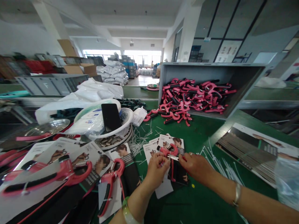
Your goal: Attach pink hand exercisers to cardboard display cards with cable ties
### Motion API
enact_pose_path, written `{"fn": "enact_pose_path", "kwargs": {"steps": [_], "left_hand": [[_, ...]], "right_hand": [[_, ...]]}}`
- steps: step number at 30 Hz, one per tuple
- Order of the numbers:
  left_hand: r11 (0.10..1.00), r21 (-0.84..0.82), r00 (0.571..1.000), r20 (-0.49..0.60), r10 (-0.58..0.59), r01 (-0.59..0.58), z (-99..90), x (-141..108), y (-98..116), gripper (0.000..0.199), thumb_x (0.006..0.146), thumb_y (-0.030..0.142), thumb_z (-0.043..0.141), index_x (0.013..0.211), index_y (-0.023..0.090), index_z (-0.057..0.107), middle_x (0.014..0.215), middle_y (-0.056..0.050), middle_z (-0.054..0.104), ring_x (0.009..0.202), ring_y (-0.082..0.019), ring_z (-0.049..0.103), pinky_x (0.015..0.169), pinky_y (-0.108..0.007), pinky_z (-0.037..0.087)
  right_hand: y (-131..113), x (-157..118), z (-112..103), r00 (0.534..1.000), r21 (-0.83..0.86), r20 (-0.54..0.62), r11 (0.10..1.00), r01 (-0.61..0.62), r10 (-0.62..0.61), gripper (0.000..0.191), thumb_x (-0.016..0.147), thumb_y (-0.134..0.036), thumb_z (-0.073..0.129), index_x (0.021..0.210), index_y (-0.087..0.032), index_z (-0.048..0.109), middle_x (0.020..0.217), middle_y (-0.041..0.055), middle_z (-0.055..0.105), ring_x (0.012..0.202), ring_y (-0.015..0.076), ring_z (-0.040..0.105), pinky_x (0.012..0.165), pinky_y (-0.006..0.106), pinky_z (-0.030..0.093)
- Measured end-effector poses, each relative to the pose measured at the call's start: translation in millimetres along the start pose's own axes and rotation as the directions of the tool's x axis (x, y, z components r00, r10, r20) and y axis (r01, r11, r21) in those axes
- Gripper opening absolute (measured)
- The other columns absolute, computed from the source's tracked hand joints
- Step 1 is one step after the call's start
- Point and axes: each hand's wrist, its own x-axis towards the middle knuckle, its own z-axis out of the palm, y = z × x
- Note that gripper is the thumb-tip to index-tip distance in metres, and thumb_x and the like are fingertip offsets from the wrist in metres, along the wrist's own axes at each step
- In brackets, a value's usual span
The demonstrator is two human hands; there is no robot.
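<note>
My left hand [157, 170] and my right hand [195, 168] meet over a pink and black hand grip trainer [170, 150], which lies on a printed card [177, 142]. The left fingers pinch the trainer's pink part. My right fingertips hold a small metal piece [173, 158] against it, though my fingers hide part of the contact. Another carded trainer [111, 177] lies left of my left wrist. A bangle circles each wrist.
A grey bin [210, 71] tipped towards me holds several pink grips [193, 98]. Left of my hands are a white basin [127, 121] with a black phone [111, 117], a tray of metal pieces [108, 142], and white cable ties [137, 140] on the green mat [198, 199].
</note>
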Motion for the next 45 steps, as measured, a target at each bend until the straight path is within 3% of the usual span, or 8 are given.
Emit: {"fn": "enact_pose_path", "kwargs": {"steps": [9, 14, 16, 19, 22, 25, 38, 45], "left_hand": [[0.997, -0.079, 0.996, -0.089, 0.004, -0.011, 2.6, 3, -4, 0.024, 0.081, 0.034, 0.051, 0.065, 0.018, 0.056, 0.091, -0.006, 0.057, 0.092, -0.02, 0.053, 0.089, -0.036, 0.04], [0.998, -0.061, 0.988, -0.153, -0.008, -0.001, 1.7, 7, -11, 0.025, 0.085, 0.036, 0.045, 0.069, 0.018, 0.054, 0.086, -0.005, 0.058, 0.086, -0.018, 0.055, 0.082, -0.033, 0.043], [0.999, -0.013, 0.958, -0.284, -0.044, 0.042, -5.3, 8, -13, 0.019, 0.084, 0.034, 0.046, 0.085, 0.018, 0.056, 0.097, -0.007, 0.058, 0.089, -0.019, 0.056, 0.082, -0.033, 0.044], [0.975, 0.204, 0.898, -0.439, 0.007, 0.092, -19.1, 6, -9, 0.036, 0.08, 0.031, 0.052, 0.114, 0.017, 0.051, 0.121, -0.013, 0.05, 0.109, -0.024, 0.05, 0.091, -0.037, 0.04], [0.88, 0.453, 0.974, -0.223, -0.045, 0.144, -28.5, -3, 3, 0.029, 0.079, 0.037, 0.054, 0.103, 0.022, 0.061, 0.114, -0.008, 0.058, 0.107, -0.027, 0.051, 0.09, -0.04, 0.038], [0.793, 0.586, 0.984, -0.051, -0.168, 0.166, -31.2, -10, 13, 0.026, 0.078, 0.046, 0.055, 0.089, 0.026, 0.066, 0.097, -0.003, 0.065, 0.093, -0.025, 0.056, 0.079, -0.036, 0.04], [0.782, 0.604, 0.976, 0.029, -0.215, 0.155, -36.8, -4, 10, 0.031, 0.078, 0.049, 0.054, 0.094, 0.028, 0.069, 0.099, -0.002, 0.068, 0.094, -0.023, 0.057, 0.077, -0.03, 0.04], [0.808, 0.571, 0.978, 0.041, -0.205, 0.146, -36.9, -2, 7, 0.03, 0.076, 0.048, 0.056, 0.093, 0.027, 0.071, 0.096, -0.003, 0.068, 0.093, -0.024, 0.057, 0.078, -0.031, 0.042]], "right_hand": [[20, 3, 9, 0.987, 0.155, 0.128, 0.985, 0.076, -0.097, 0.016, 0.08, -0.007, 0.049, 0.086, -0.016, 0.061, 0.072, 0.007, 0.066, 0.057, 0.0146, 0.059, 0.048, 0.025, 0.026], [21, -6, 4, 0.965, 0.24, 0.243, 0.97, 0.043, -0.103, 0.02, 0.08, -0.008, 0.049, 0.092, -0.018, 0.06, 0.079, 0.0058, 0.067, 0.064, 0.0163, 0.063, 0.054, 0.024, 0.033], [24, -6, -5, 0.954, 0.333, 0.293, 0.942, -0.037, -0.066, 0.016, 0.08, -0.02, 0.056, 0.095, -0.02, 0.061, 0.086, 0.0062, 0.068, 0.073, 0.0198, 0.064, 0.058, 0.025, 0.036], [28, 3, -26, 0.912, 0.442, 0.409, 0.878, -0.182, -0.017, 0.037, 0.068, -0.048, 0.069, 0.095, -0.023, 0.063, 0.088, 0.0057, 0.068, 0.078, 0.0247, 0.064, 0.058, 0.027, 0.037], [29, 19, -44, 0.83, 0.471, 0.556, 0.841, -0.266, -0.049, 0.044, 0.057, -0.055, 0.073, 0.088, -0.025, 0.066, 0.079, 0.0037, 0.068, 0.07, 0.0242, 0.062, 0.053, 0.026, 0.033], [25, 37, -49, 0.8, 0.503, 0.588, 0.829, -0.245, -0.12, 0.036, 0.059, -0.046, 0.073, 0.088, -0.025, 0.068, 0.079, 0.0038, 0.067, 0.071, 0.0227, 0.061, 0.054, 0.025, 0.033], [28, 67, -32, 0.762, 0.618, 0.581, 0.764, -0.185, -0.285, 0.059, 0.047, -0.062, 0.074, 0.091, -0.022, 0.07, 0.085, 0.0049, 0.068, 0.075, 0.0215, 0.058, 0.061, 0.026, 0.038], [27, 78, -39, 0.723, 0.639, 0.605, 0.744, -0.193, -0.332, 0.053, 0.046, -0.056, 0.077, 0.085, -0.02, 0.071, 0.084, 0.0038, 0.068, 0.071, 0.019, 0.058, 0.059, 0.025, 0.039]]}}
